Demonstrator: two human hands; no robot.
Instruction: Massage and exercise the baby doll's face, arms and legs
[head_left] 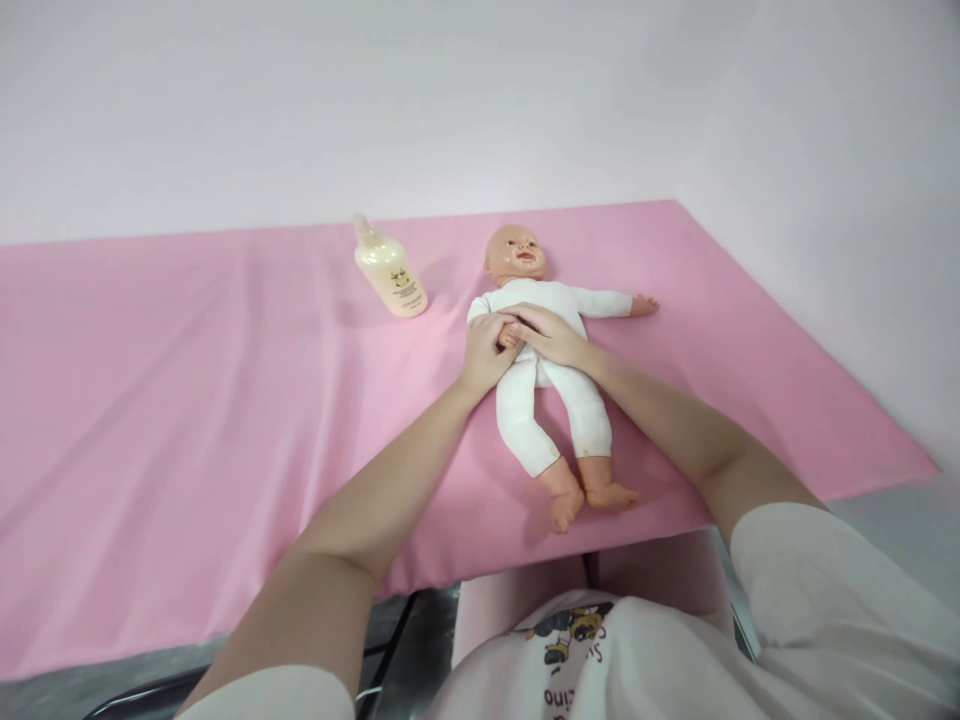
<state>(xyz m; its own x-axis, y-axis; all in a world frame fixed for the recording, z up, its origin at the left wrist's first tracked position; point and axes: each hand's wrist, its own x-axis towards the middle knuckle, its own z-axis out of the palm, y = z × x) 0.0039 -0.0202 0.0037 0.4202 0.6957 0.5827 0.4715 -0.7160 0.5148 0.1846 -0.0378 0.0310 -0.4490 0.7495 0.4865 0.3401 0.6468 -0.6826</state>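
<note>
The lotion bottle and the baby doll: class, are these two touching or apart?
Apart. The head view shows bare pink sheet between the lotion bottle and the baby doll.

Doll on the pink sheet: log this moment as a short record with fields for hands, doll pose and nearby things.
left hand: left hand rests on the doll's arm at its side, fingers wrapped over it
right hand: right hand lies flat across the doll's belly, touching the left hand
doll: doll on its back in a white suit, head toward the wall, feet toward the person, far arm stretched out
surface: pink sheet over a table
nearby: cream lotion bottle lying tilted, left of the doll's head, apart from it
</note>
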